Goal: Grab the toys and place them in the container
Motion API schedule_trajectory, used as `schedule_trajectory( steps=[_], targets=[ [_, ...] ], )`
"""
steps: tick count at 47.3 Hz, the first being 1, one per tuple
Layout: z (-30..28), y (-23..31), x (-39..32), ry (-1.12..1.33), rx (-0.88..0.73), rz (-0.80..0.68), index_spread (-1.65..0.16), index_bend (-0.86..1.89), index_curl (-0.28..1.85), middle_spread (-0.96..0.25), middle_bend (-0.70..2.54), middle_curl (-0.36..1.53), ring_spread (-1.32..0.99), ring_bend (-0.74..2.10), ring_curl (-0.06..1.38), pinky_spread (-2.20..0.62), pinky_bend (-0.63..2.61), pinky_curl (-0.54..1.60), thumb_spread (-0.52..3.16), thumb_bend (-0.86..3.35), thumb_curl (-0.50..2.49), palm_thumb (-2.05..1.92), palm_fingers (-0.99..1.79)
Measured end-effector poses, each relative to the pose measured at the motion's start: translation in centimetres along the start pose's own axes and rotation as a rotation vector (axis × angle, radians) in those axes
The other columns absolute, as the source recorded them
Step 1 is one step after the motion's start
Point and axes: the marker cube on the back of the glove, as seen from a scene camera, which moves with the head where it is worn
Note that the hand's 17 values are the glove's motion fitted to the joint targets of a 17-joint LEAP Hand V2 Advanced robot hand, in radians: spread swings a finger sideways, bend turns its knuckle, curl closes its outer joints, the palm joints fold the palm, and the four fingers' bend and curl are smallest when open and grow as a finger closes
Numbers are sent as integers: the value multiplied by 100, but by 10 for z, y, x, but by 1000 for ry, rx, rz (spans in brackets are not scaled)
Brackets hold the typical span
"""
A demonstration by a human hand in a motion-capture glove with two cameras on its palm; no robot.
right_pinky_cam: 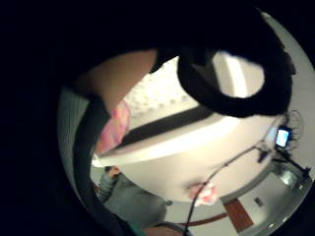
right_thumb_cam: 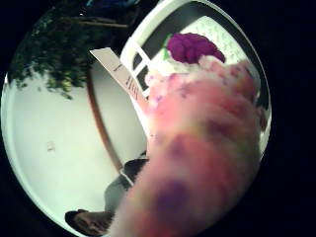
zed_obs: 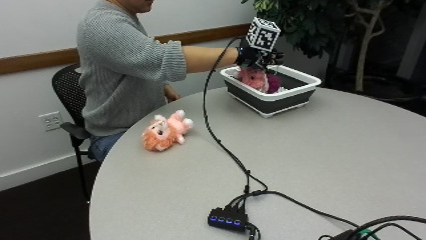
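Outside view: a seated person reaches the gloved right hand [zed_obs: 258, 59] over the white-rimmed container [zed_obs: 293, 100] near the far edge of the round counter [zed_obs: 333, 165]; the fingers [zed_obs: 251, 63] curl down around a pink plush toy [zed_obs: 253, 78] held just above or inside the container's near corner, beside a purple toy [zed_obs: 273, 82] already lying in it. A second toy, an orange-maned plush [zed_obs: 165, 132], lies on its side on the counter near the person, well apart from the container. A cable [zed_obs: 223, 145] runs from the hand across the counter to a small hub [zed_obs: 227, 220]. Thumb-side palm view: the pink plush toy [right_thumb_cam: 197, 163] fills most of the field, close against the palm, with its paper tag [right_thumb_cam: 121, 74] sticking out; past it the purple toy [right_thumb_cam: 192, 47] rests on the container's floor inside the white rim [right_thumb_cam: 148, 29]. Little-finger-side palm view: a strip of pink plush [right_pinky_cam: 115, 128] shows beside a glove strap, above the container's rim [right_pinky_cam: 167, 145]; the orange-maned plush [right_pinky_cam: 204, 192] appears small on the counter beyond. Risk, as judged: released this near the corner, the toy could catch on the rim and tumble out onto the counter; the trailing cable could also snag the remaining plush.
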Motion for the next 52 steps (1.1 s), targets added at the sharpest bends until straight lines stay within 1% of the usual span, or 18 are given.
schedule_trajectory(
  steps=[2,5,6,7,10,15,21,27,32,37,41,44,50,52],
  targets=[
    [-1,0,3,60,-38,36,-30,0,38,-10,5,24,-2,17,28,11,107,39,81,-9,30,-10,-43],
    [-2,-2,9,161,-108,173,-28,-5,32,-8,4,22,-1,16,28,11,112,40,80,-8,29,-9,-52],
    [-4,-2,12,189,-129,197,-27,-6,30,-7,3,22,-1,17,28,11,113,40,80,-8,29,-8,-54],
    [-5,-1,14,204,-147,182,-27,-8,28,-6,2,21,0,17,28,11,115,41,80,-7,30,-7,-58],
    [-12,4,16,223,-190,56,-25,-8,23,-4,2,19,0,17,28,11,117,41,82,-5,30,-4,-61],
    [-22,8,21,260,-219,21,-24,-7,17,-2,2,17,2,17,29,11,119,41,86,-2,31,1,-63],
    [-30,11,11,122,-114,1,-23,-5,12,1,1,14,2,17,29,11,119,41,88,-3,32,3,-63],
    [-34,27,15,76,-5,-39,-24,-2,9,-1,3,13,2,16,29,11,117,40,86,-7,31,-7,-59],
    [-41,70,49,41,94,-122,-25,0,8,-2,4,13,2,15,29,11,114,38,87,-10,29,-13,-56],
    [-44,131,110,18,156,-112,-26,3,8,-4,6,13,2,14,27,11,110,37,90,-12,26,-17,-53],
    [-44,198,180,-1,208,-58,-27,6,9,-5,7,13,1,13,26,11,106,36,92,-13,23,-18,-49],
    [-34,242,219,21,242,7,-28,9,10,-6,7,13,1,12,25,11,103,35,93,-13,22,-18,-46],
    [-1,289,251,64,247,166,-28,10,13,-7,9,14,0,12,23,11,98,34,95,-12,19,-18,-41],
    [10,299,257,54,243,193,-28,11,13,-7,8,14,0,12,22,11,98,33,95,-12,19,-18,-40]
  ],
)
